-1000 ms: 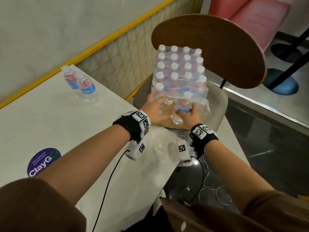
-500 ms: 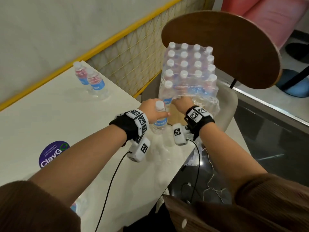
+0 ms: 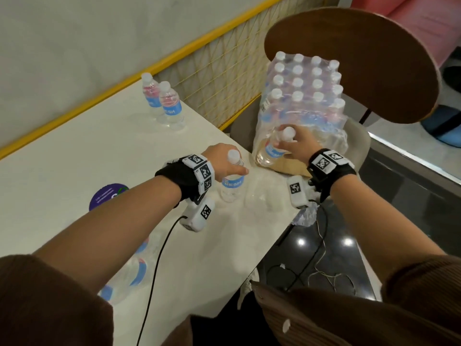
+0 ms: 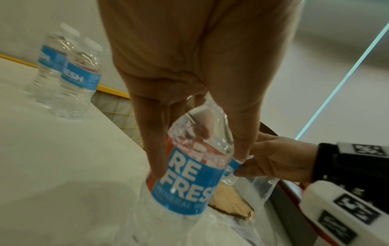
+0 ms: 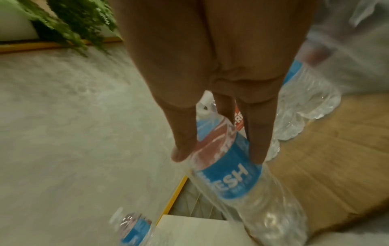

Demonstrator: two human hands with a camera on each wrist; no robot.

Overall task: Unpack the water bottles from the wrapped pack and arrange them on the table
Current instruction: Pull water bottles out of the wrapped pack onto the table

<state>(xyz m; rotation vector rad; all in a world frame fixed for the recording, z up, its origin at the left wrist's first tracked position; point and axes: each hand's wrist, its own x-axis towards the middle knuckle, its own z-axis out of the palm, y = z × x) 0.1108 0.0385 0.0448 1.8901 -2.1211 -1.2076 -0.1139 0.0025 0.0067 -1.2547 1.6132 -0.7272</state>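
On the bench [image 3: 74,156] two bottles [image 3: 164,103] stand as before, while the left hand [image 3: 222,158] has now carried its bottle [image 3: 232,181] out over the bench edge, fingers curled around it. The right hand [image 3: 296,146], empty a second ago, now grips a second bottle [image 3: 272,148] halfway out of the pack [image 3: 304,93], so unpacking goes on two at a time.

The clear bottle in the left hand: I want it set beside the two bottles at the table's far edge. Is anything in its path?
Nothing visible blocks it. The clear plastic blue-labelled bottle is held by the left hand; bare white table lies between it and the two standing bottles.
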